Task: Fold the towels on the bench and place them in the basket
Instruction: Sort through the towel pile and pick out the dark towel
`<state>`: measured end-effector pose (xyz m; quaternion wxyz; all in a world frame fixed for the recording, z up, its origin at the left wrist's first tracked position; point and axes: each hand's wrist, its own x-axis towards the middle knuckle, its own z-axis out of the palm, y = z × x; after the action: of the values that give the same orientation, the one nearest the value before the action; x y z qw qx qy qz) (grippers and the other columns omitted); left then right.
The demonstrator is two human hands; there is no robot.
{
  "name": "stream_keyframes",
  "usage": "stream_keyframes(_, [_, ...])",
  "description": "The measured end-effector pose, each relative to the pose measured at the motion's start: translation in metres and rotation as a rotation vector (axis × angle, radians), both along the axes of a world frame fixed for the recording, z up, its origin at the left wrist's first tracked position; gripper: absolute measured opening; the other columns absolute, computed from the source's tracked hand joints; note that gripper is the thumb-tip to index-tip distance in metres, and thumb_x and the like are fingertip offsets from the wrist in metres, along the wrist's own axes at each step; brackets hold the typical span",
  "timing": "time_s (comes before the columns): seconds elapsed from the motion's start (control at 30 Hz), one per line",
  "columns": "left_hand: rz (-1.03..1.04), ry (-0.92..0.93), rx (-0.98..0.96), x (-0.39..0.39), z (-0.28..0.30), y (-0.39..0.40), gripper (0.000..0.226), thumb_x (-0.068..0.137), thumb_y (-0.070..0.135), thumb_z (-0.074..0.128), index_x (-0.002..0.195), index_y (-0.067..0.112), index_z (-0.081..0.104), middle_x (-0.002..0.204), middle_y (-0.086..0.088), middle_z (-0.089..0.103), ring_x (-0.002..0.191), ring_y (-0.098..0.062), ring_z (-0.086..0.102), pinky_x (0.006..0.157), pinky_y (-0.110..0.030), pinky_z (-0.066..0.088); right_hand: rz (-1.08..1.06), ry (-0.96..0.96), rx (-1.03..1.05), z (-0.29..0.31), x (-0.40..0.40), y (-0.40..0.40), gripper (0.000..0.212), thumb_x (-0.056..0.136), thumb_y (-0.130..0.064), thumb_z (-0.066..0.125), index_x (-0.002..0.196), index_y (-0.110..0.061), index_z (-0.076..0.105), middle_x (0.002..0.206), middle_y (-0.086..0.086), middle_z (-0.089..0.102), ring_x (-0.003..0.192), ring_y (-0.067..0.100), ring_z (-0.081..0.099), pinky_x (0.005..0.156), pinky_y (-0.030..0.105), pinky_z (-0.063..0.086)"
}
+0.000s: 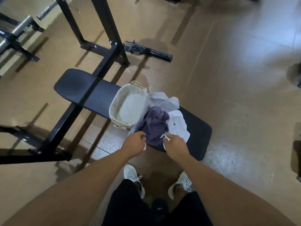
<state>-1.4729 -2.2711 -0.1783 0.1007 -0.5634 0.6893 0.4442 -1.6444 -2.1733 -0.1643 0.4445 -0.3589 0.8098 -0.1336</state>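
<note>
Towels (160,118) heaped on bench (197,128) beside basket (114,105), both hands pinching blurred towel edges, left (134,142), right (175,142)

— Any writing, label or number you can read here?
— None. The bench (192,128) pad is plain black, the basket (114,101) lining at ten o'clock of the towels (162,115) bears no print, and the shoes (180,183) show no legible brand.

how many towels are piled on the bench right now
3 at least: a purple towel on top, a pale towel by the basket, a white towel to its right; more may be hidden.
</note>
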Motion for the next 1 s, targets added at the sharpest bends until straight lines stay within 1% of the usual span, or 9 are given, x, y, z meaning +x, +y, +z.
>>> stream_keyframes(0.07, [0.044, 0.020, -0.014, -0.002, -0.035, -0.003, 0.036, 0.101, 0.023, 0.052, 0.135, 0.017, 0.062, 0.133, -0.009, 0.066, 0.122, -0.028, 0.061, 0.105, -0.041, 0.048, 0.000, -0.007, -0.005, -0.033, -0.002, -0.011, 0.046, 0.105, -0.033, 0.048, 0.149, -0.020, 0.050, 0.138, 0.010, 0.063, 0.123, 0.030, 0.059, 0.102, 0.039, 0.049])
stream_keyframes(0.2, [0.045, 0.109, -0.127, -0.020, -0.100, -0.001, 0.039, 0.100, 0.019, 0.055, 0.139, 0.017, 0.057, 0.133, -0.005, 0.066, 0.120, -0.026, 0.061, 0.100, -0.037, 0.049, 0.001, 0.038, -0.089, -0.104, -0.014, -0.030, 0.050, 0.101, -0.030, 0.056, 0.149, -0.025, 0.048, 0.122, 0.008, 0.070, 0.114, 0.030, 0.064, 0.095, 0.044, 0.052])
stream_keyframes(0.3, [0.046, 0.227, -0.256, -0.036, -0.154, -0.006, 0.040, 0.104, 0.017, 0.047, 0.144, 0.018, 0.052, 0.146, -0.002, 0.055, 0.134, -0.020, 0.051, 0.111, -0.035, 0.041, 0.061, 0.123, -0.163, -0.158, -0.029, -0.049, 0.057, 0.098, -0.035, 0.059, 0.153, -0.031, 0.042, 0.128, 0.003, 0.066, 0.116, 0.026, 0.062, 0.096, 0.042, 0.052])
stream_keyframes(0.4, [0.035, 0.347, -0.431, -0.052, -0.207, -0.020, 0.043, 0.107, 0.019, 0.033, 0.147, 0.017, 0.049, 0.155, -0.002, 0.046, 0.147, -0.010, 0.034, 0.122, -0.032, 0.027, 0.220, 0.240, -0.327, -0.208, -0.049, -0.072, 0.061, 0.094, -0.038, 0.063, 0.151, -0.028, 0.044, 0.145, -0.001, 0.057, 0.136, 0.021, 0.050, 0.108, 0.039, 0.044])
stream_keyframes(0.47, [0.037, 0.388, -0.540, -0.062, -0.235, -0.033, 0.046, 0.106, 0.021, 0.032, 0.150, 0.016, 0.045, 0.158, 0.000, 0.042, 0.149, -0.005, 0.026, 0.124, -0.024, 0.018, 0.368, 0.315, -0.464, -0.239, -0.061, -0.088, 0.062, 0.091, -0.039, 0.066, 0.148, -0.023, 0.049, 0.149, -0.001, 0.054, 0.143, 0.019, 0.042, 0.114, 0.040, 0.039])
stream_keyframes(0.6, [0.043, 0.416, -0.618, -0.075, -0.280, -0.052, 0.053, 0.103, 0.026, 0.036, 0.156, 0.019, 0.034, 0.163, 0.004, 0.032, 0.153, -0.007, 0.019, 0.118, -0.008, 0.007, 0.563, 0.401, -0.709, -0.296, -0.076, -0.110, 0.065, 0.088, -0.047, 0.060, 0.143, -0.012, 0.056, 0.144, 0.003, 0.060, 0.141, 0.022, 0.048, 0.116, 0.038, 0.035])
stream_keyframes(0.67, [0.056, 0.427, -0.628, -0.077, -0.298, -0.054, 0.057, 0.100, 0.025, 0.036, 0.157, 0.018, 0.032, 0.164, 0.002, 0.031, 0.153, -0.008, 0.019, 0.117, -0.008, 0.007, 0.586, 0.419, -0.801, -0.315, -0.078, -0.116, 0.065, 0.088, -0.050, 0.056, 0.141, -0.011, 0.059, 0.142, 0.004, 0.062, 0.138, 0.021, 0.050, 0.116, 0.031, 0.033])
stream_keyframes(0.83, [0.137, 0.468, -0.679, -0.080, -0.314, -0.054, 0.058, 0.103, 0.022, 0.043, 0.158, 0.014, 0.027, 0.163, 0.000, 0.033, 0.150, -0.012, 0.027, 0.121, -0.018, 0.013, 0.553, 0.432, -0.937, -0.335, -0.079, -0.121, 0.060, 0.089, -0.048, 0.057, 0.138, -0.012, 0.062, 0.139, 0.001, 0.064, 0.136, 0.018, 0.053, 0.115, 0.033, 0.039])
stream_keyframes(1.0, [0.122, 0.461, -0.653, -0.074, -0.312, -0.046, 0.054, 0.106, 0.026, 0.045, 0.157, 0.018, 0.031, 0.161, 0.002, 0.036, 0.149, -0.012, 0.030, 0.123, -0.026, 0.020, 0.511, 0.398, -0.860, -0.325, -0.072, -0.107, 0.052, 0.096, -0.042, 0.060, 0.142, -0.019, 0.058, 0.145, -0.006, 0.058, 0.143, 0.012, 0.043, 0.118, 0.028, 0.031])
